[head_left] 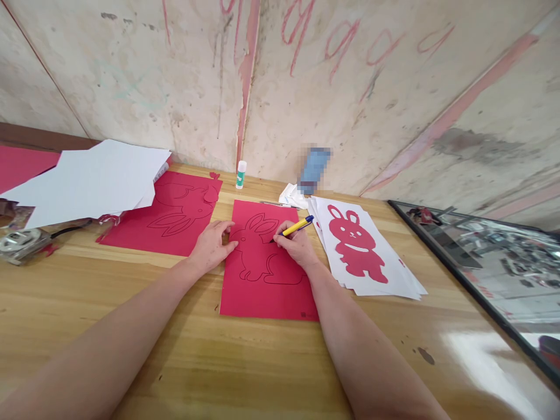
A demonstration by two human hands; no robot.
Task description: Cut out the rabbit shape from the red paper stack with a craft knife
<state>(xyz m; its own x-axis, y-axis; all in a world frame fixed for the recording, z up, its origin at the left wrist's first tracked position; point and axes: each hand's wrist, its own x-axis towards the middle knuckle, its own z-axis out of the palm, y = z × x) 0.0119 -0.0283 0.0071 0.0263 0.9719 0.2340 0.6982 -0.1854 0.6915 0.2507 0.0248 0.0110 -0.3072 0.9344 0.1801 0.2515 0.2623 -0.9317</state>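
Note:
A yellow pen (295, 226) with a blue end is gripped in my right hand (294, 244), its tip on a red sheet of paper (266, 303). Black outlines of a rabbit (257, 251) cover the middle of that sheet, and the tip meets them behind the rabbit's head. At the sheet's left edge rests my left hand (213, 248), thumb and fingers apart and slightly bent, touching the paper. My right wrist and forearm hide part of the sheet's right side.
Left lies another red sheet (170, 236) with a rabbit outline, partly under white papers (94, 181). A tape measure (21, 244) is near them. A glue stick (240, 175) stands by the wall. Right, a red rabbit cutout (353, 245) lies on white sheets (394, 274), beside a dark-framed mirror (450, 277).

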